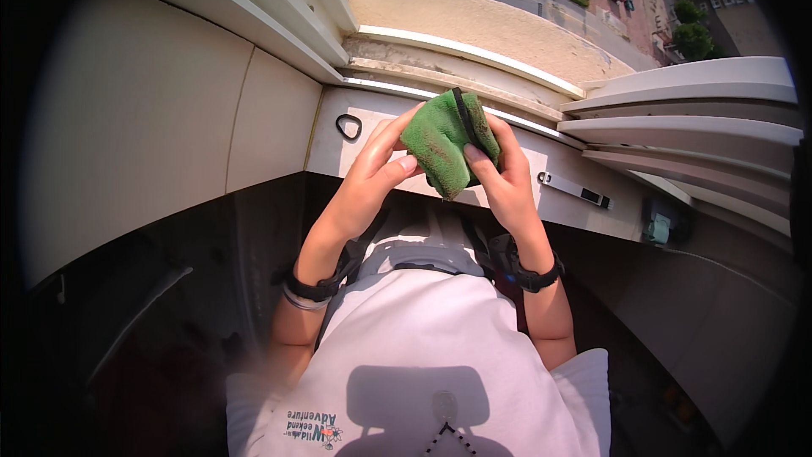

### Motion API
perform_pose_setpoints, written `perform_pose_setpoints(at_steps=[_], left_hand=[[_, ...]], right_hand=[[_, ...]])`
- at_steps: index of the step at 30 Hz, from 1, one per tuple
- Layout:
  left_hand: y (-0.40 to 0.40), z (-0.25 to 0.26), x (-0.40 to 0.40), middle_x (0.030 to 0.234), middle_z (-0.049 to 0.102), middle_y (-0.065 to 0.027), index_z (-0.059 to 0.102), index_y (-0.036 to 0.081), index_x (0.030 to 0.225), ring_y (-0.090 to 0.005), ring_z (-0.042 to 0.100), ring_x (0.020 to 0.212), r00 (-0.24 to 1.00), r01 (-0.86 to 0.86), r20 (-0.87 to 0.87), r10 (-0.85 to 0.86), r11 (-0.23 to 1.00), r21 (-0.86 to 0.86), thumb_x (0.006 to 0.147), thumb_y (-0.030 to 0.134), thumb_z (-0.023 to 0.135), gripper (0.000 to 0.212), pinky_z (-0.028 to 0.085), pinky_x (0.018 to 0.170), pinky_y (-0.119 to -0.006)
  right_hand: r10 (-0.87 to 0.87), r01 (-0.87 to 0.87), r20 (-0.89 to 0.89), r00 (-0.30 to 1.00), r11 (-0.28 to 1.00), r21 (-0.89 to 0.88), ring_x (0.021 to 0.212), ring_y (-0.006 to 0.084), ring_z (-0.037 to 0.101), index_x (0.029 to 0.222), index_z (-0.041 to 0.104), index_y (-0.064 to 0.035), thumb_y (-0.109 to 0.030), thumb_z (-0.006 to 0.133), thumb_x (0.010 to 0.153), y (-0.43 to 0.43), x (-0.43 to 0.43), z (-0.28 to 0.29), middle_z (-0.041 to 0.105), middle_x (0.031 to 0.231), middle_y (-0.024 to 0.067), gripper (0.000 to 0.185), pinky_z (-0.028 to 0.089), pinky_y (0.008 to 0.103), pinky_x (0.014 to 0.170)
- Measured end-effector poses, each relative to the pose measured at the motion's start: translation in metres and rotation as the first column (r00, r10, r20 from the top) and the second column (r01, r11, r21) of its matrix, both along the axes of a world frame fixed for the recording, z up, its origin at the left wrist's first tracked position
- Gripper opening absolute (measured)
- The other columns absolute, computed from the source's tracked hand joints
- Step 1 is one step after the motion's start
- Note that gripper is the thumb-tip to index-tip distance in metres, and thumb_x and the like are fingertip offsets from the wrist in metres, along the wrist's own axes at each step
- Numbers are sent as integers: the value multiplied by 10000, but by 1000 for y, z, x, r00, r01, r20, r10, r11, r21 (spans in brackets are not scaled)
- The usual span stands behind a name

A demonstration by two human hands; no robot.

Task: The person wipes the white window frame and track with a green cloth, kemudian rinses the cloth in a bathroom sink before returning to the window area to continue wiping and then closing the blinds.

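Note:
A green cloth [438, 139] with a black edge binding, folded and marked with brown dirt, is held up between both hands above the window sill [393, 108]. My left hand [380, 165] supports it from the left side, thumb near its lower left edge and fingers partly hidden behind it. My right hand [504, 171] grips the right side, its thumb pressed on the front beside the black binding. On the sill to the left lies a black loop [349, 127]. A small white tool with bristles at one end [576, 190] lies to the right.
Beyond the sill runs a dirty window track [444, 79], with an outer ledge [482, 19] and a street far below. White sliding window frames [685, 86] stand at the right, more frames at the left. A small teal item [658, 227] sits at the sill's right end.

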State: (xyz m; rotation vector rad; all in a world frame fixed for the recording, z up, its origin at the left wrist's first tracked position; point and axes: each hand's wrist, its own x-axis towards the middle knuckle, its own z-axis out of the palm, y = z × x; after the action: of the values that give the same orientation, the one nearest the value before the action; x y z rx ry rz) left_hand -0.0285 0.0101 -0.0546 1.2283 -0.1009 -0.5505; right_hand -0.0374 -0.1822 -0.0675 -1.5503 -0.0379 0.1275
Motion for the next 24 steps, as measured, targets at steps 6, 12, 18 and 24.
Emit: perform_pose_setpoints(at_steps=[6,12,18,24], left_hand=[[-6,10,-6,1254,351,-107,312,14,1353,-214,393,1196,995,-23,95,17,998,65,812,108,628,633,441,944,-351],[-3,9,-5,1206,423,-83,329,23,1319,-195,405,1185,996,-80,21,83,991,-111,767,-40,624,629,463,922,-329],[-14,-4,-11,1198,432,-84,374,56,1279,-187,478,1104,979,-178,78,186,979,-100,769,-37,628,577,460,918,-318],[-8,-10,-3,1242,436,-111,390,35,1287,-196,510,1094,975,-201,144,170,951,236,820,34,609,516,453,881,-305]], right_hand=[[22,-14,-76,997,993,115,1022,147,510,1203,475,-17,-69,547,857,2,0,6,548,1114,84,358,380,253,892],[103,86,-298,949,825,559,1087,177,503,1280,355,4,-113,656,789,0,0,15,508,1175,96,588,399,296,946],[58,93,-253,966,832,547,1120,171,477,1279,347,-22,-32,704,727,11,-2,8,477,1203,90,656,403,311,949],[38,47,274,961,954,-295,988,156,572,1173,493,-50,-8,676,738,-8,65,37,602,1051,89,475,461,280,850]])
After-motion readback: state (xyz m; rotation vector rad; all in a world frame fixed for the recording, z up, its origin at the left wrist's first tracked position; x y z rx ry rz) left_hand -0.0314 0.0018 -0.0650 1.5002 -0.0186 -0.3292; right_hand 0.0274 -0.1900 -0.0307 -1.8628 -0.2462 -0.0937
